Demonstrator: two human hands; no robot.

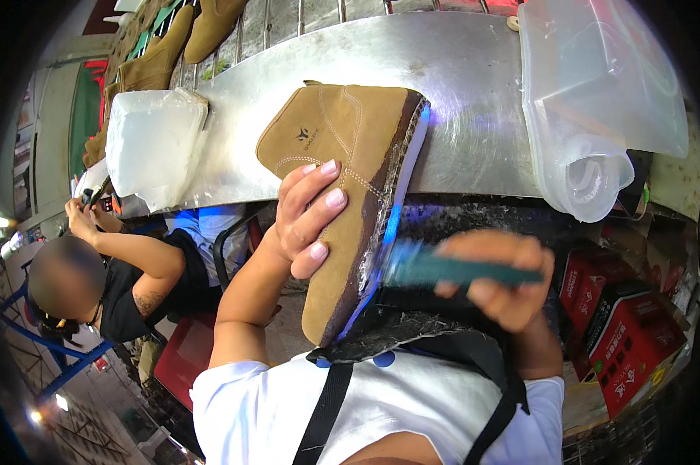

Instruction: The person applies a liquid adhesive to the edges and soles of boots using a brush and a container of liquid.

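Note:
My left hand [307, 217] grips a tan suede ankle boot [342, 147] by its side, holding it on edge with the sole rim turned to the right. Along that rim runs a dark, glue-smeared edge [381, 225] lit bluish. My right hand [505, 279] is closed around a green-handled brush [458, 270], blurred with motion, its head right against the boot's sole edge near the toe. A black apron strap and a white shirt show at the bottom.
A shiny metal bench [458, 101] lies behind the boot. A white translucent block [152, 143] stands at its left, clear plastic containers [598, 101] at its right. More tan boots [172, 46] line the far left. Another person [110, 279] sits lower left. Red boxes [629, 333] stand at right.

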